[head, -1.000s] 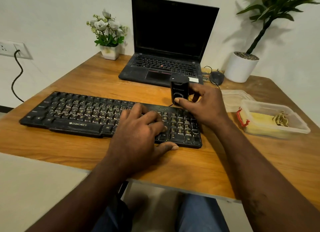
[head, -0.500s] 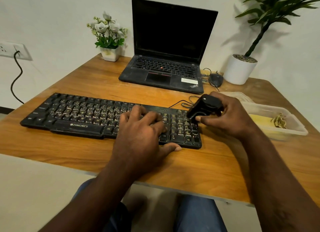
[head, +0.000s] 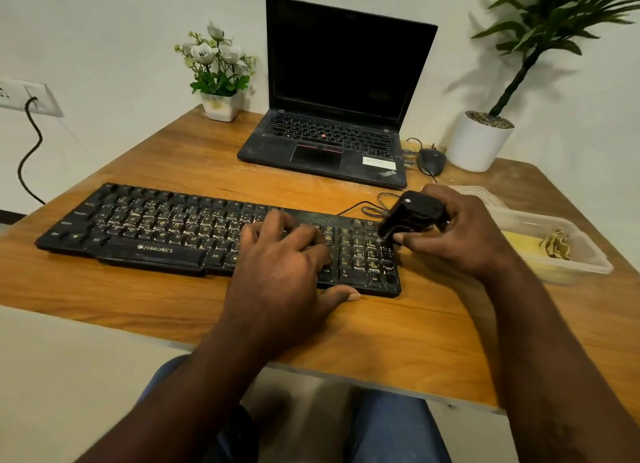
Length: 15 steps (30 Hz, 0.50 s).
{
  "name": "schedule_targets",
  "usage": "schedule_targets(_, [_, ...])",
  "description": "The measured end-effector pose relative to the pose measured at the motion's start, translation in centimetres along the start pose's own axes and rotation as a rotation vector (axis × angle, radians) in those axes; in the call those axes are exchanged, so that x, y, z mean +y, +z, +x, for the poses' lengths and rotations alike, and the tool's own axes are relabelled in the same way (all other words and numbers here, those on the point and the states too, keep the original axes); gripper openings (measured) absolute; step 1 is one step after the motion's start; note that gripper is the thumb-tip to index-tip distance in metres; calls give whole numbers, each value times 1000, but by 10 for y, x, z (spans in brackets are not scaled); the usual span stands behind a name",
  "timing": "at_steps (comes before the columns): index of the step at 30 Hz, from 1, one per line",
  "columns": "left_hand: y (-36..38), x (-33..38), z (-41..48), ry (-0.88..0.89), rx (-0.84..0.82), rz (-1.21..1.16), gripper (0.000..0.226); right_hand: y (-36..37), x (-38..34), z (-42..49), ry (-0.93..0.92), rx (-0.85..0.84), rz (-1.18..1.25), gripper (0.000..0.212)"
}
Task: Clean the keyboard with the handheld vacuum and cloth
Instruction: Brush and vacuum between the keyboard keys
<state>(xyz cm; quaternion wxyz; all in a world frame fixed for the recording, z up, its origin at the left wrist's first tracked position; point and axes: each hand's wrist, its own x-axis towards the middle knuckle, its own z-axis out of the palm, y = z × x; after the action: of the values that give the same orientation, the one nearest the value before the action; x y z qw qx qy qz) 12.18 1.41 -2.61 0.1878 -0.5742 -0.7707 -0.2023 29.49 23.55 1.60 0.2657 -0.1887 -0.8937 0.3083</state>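
Note:
A dusty black keyboard (head: 145, 227) lies across the wooden desk (head: 398, 338). My left hand (head: 284, 268) rests flat on its right half, fingers spread on the keys and thumb off the front edge. My right hand (head: 464, 234) grips a small black handheld vacuum (head: 412, 216), tilted with its nozzle down at the top right corner of the number pad. A yellow cloth (head: 519, 241) lies inside a clear plastic container (head: 588, 254) to the right.
A black laptop (head: 329, 140) stands open behind the keyboard, with a mouse (head: 431, 161) and a coiled cable (head: 377, 206) beside it. A flower pot (head: 220, 106) sits back left, a white planter (head: 476, 144) back right. A container lid (head: 485, 194) lies behind my right hand.
My right hand lifted the vacuum from standing upright behind the keyboard, tipped it over and brought it to the right end of the keyboard. My left hand has stayed put.

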Motion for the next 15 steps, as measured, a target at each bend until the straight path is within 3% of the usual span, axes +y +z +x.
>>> schedule_targets(4, [1, 0, 0, 10, -6, -13, 71, 11, -13, 1, -8, 12, 26, 33])
schedule_targets(9, [1, -1, 0, 20, -5, -32, 70, 58, -42, 15, -188, 6, -63, 28])
schedule_targets(15, [1, -2, 0, 0, -18, -40, 71, 16, -17, 3, 33, 7, 36, 44])
